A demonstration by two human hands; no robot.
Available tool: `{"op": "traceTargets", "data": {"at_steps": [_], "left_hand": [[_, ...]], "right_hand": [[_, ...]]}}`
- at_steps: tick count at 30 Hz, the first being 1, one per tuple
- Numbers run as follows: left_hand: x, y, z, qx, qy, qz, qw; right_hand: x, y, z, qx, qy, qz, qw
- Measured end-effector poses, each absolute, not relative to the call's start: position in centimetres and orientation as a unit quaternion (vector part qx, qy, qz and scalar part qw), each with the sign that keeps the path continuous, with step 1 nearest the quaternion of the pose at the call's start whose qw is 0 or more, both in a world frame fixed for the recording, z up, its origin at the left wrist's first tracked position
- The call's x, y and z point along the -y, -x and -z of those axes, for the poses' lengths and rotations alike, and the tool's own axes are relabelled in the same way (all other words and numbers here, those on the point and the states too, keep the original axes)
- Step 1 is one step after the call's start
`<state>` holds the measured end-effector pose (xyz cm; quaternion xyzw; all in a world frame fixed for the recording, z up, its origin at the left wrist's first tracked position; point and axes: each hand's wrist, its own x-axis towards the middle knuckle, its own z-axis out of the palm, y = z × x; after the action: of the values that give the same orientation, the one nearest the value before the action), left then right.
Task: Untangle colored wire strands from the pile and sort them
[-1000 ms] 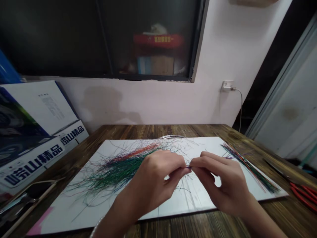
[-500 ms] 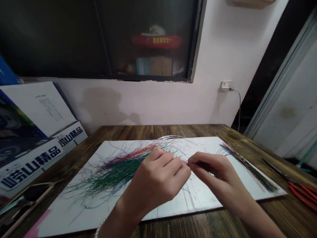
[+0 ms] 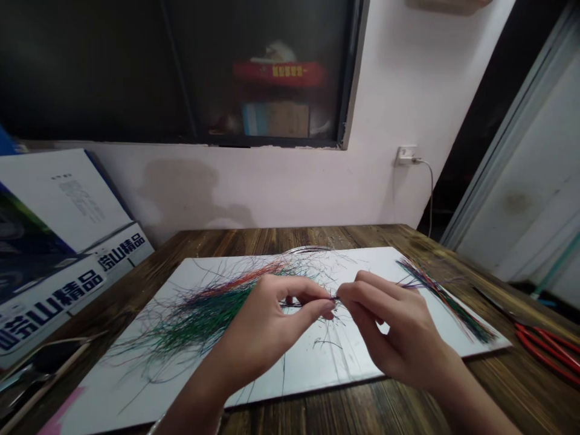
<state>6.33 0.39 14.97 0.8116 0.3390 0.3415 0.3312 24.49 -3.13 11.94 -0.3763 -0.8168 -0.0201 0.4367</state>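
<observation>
My left hand [image 3: 281, 320] pinches a few thin dark wires [image 3: 334, 298] between thumb and forefinger, over the middle of a white board [image 3: 263, 386]. Close by, my right hand [image 3: 392, 317] grips the same wires with its fingertips, and the two hands nearly meet. Some purplish wire ends stick out past the back of the right hand. A loose heap of green, purple and orange wires [image 3: 206, 317] spreads over the board's left part, partly behind my left hand. Along the board's right edge lies a neater bundle of coloured wires [image 3: 446, 302].
Red-handled scissors [image 3: 539, 347] rest on the wooden table [image 3: 235, 238] right of the board. Printed boxes [image 3: 90, 205] stand at the left, near a metal tool [image 3: 20, 386]. Behind the board is a coil of silvery wire [image 3: 310, 248]. A socket with a plugged-in cable [image 3: 408, 156] is on the wall.
My left hand has turned from knuckles-up to a thumb-and-forefinger pinch, uncovering the wires. My right hand's fingers have shifted slightly left along with the whole view.
</observation>
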Motion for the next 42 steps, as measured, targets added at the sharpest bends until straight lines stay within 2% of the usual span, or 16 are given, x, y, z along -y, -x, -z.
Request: {"op": "traceTargets", "data": {"at_steps": [6, 13, 24, 31, 35, 42], "left_hand": [[-1.0, -6.9, -14.5, -0.32, -0.792, -0.358, 0.377], [-0.1, -7.6, -14.2, -0.251, -0.795, -0.438, 0.338], [0.2, -7.5, -13.8, -0.2, -0.812, -0.462, 0.295], [0.2, -7.8, -13.4, -0.176, -0.818, -0.503, 0.215], [0.3, -8.1, -13.2, -0.196, -0.813, -0.514, 0.189], [0.4, -8.4, -13.5, -0.219, -0.799, -0.513, 0.225]], "right_hand": [[3.4, -24.3, -12.3, 0.804, 0.386, 0.002, 0.451], [4.3, -24.1, -13.5, 0.794, 0.415, -0.086, 0.435], [5.2, -23.9, -13.9, 0.715, 0.427, -0.238, 0.499], [4.8, -24.1, -14.4, 0.662, 0.422, -0.347, 0.513], [4.4, -24.3, -14.4, 0.653, 0.409, -0.361, 0.525], [4.2, -24.3, -14.3, 0.647, 0.413, -0.369, 0.524]]}}
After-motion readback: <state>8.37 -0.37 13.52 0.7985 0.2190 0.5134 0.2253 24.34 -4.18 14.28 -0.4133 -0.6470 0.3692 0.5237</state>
